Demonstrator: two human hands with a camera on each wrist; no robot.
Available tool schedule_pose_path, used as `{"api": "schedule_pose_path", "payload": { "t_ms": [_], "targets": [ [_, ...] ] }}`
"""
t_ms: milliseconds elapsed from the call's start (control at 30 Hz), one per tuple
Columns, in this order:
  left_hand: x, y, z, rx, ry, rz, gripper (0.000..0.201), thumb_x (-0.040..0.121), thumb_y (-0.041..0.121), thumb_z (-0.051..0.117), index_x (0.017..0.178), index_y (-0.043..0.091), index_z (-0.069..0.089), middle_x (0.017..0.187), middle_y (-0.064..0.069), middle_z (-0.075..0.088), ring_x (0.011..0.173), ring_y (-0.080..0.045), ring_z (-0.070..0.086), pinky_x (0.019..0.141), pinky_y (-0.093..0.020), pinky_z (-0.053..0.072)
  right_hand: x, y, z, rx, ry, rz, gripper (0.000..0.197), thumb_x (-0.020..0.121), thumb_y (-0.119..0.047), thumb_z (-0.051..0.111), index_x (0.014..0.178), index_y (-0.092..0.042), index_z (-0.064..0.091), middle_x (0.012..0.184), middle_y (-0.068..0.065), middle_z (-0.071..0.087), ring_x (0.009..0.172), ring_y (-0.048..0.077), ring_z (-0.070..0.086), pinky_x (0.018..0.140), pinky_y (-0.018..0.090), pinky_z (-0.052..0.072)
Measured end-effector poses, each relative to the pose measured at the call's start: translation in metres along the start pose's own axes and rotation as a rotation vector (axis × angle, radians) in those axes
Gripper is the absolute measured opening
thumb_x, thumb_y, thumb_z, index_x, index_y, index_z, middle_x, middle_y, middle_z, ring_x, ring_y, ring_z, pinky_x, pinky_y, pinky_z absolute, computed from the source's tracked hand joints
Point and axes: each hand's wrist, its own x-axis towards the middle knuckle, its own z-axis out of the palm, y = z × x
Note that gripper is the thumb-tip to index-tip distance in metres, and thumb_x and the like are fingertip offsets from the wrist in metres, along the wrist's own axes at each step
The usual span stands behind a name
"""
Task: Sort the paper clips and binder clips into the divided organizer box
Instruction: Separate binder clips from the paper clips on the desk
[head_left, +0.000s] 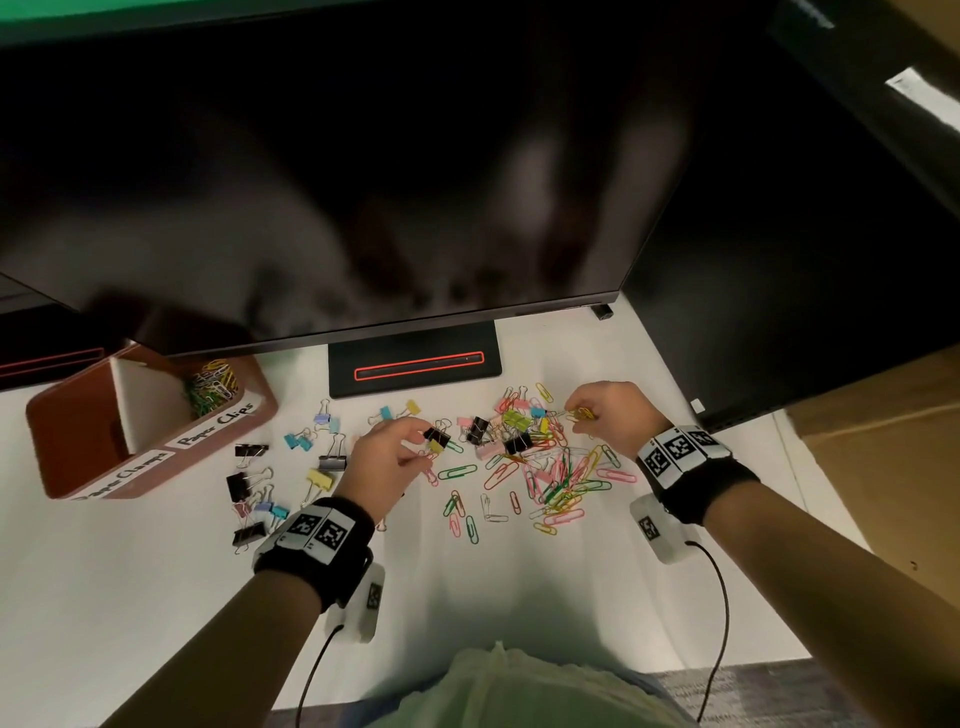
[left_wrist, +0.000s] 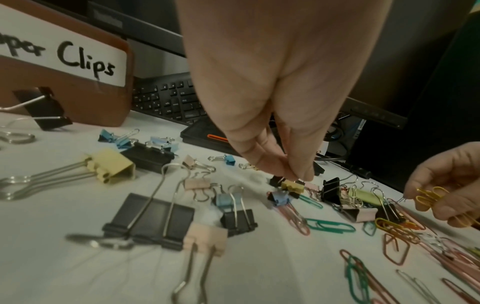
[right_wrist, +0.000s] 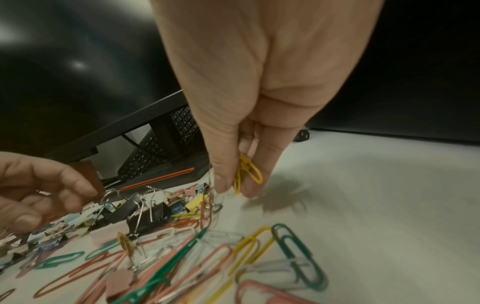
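A brown divided organizer box (head_left: 67, 441) stands at the left, labelled "Paper Clips" and "Paper Clamps". Its far compartment holds yellow and green paper clips (head_left: 213, 384). My left hand (head_left: 423, 441) (left_wrist: 293, 176) pinches the wire handles of a small yellow binder clip (left_wrist: 293, 186) (head_left: 439, 445), with a small black binder clip (head_left: 434, 433) touching it. My right hand (head_left: 574, 413) (right_wrist: 236, 189) pinches a few yellow paper clips (right_wrist: 246, 172) (head_left: 583, 414) just above the table. Loose coloured paper clips (head_left: 561, 483) lie between the hands.
Binder clips (head_left: 291, 467) in several colours lie scattered between the box and my left hand. A dark monitor overhangs the table, its stand base (head_left: 415, 364) behind the pile. A keyboard (left_wrist: 168, 98) sits under the monitor. A cardboard box (head_left: 883, 441) stands at the right.
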Motion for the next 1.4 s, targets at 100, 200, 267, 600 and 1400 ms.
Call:
{"api": "schedule_pose_path", "payload": {
  "t_ms": [100, 200, 267, 600, 1400],
  "targets": [
    [-0.003, -0.004, 0.0, 0.019, 0.041, 0.017, 0.028, 0.081, 0.008, 0.068, 0.106, 0.019, 0.062, 0.087, 0.003, 0.062, 0.081, -0.01, 0.064, 0.076, -0.023, 0.052, 0.001, 0.0, -0.002, 0.021, 0.008, 0.008, 0.031, 0.085, -0.016, 0.067, 0.115, -0.011, 0.064, 0.115, 0.006, 0.066, 0.104, 0.021, 0.06, 0.085, 0.021, 0.041],
    [-0.011, -0.004, 0.002, 0.068, 0.057, 0.131, 0.015, 0.081, 0.009, 0.068, 0.092, 0.02, 0.066, 0.084, 0.005, 0.062, 0.08, -0.004, 0.06, 0.073, -0.012, 0.047, 0.003, -0.004, -0.003, 0.011, 0.021, -0.014, 0.032, 0.083, -0.018, 0.068, 0.114, -0.011, 0.065, 0.114, 0.007, 0.065, 0.101, 0.021, 0.06, 0.081, 0.02, 0.041],
    [-0.015, -0.002, 0.009, 0.105, 0.007, 0.176, 0.012, 0.082, 0.011, 0.067, 0.09, 0.02, 0.067, 0.084, 0.007, 0.061, 0.078, -0.001, 0.058, 0.072, -0.011, 0.044, 0.006, -0.008, 0.0, 0.021, 0.022, -0.018, 0.032, 0.081, -0.02, 0.071, 0.112, -0.011, 0.066, 0.111, 0.007, 0.065, 0.096, 0.019, 0.059, 0.077, 0.02, 0.039],
    [-0.003, -0.004, 0.044, 0.345, -0.062, 0.112, 0.007, 0.085, 0.018, 0.063, 0.09, 0.014, 0.064, 0.085, 0.004, 0.051, 0.079, -0.013, 0.053, 0.078, -0.032, 0.05, 0.014, -0.021, 0.016, 0.023, -0.044, 0.036, 0.036, 0.083, -0.014, 0.068, 0.118, -0.012, 0.062, 0.119, 0.006, 0.065, 0.106, 0.022, 0.06, 0.09, 0.029, 0.049],
    [-0.021, -0.012, 0.035, 0.376, -0.275, 0.211, 0.031, 0.085, 0.023, 0.064, 0.115, 0.022, 0.057, 0.081, 0.009, 0.056, 0.077, -0.008, 0.052, 0.071, -0.02, 0.042, -0.008, -0.006, -0.018, -0.002, 0.051, -0.049, 0.016, 0.085, -0.02, 0.066, 0.1, -0.013, 0.067, 0.105, 0.004, 0.069, 0.093, 0.017, 0.061, 0.08, 0.021, 0.044]
  ]
}}
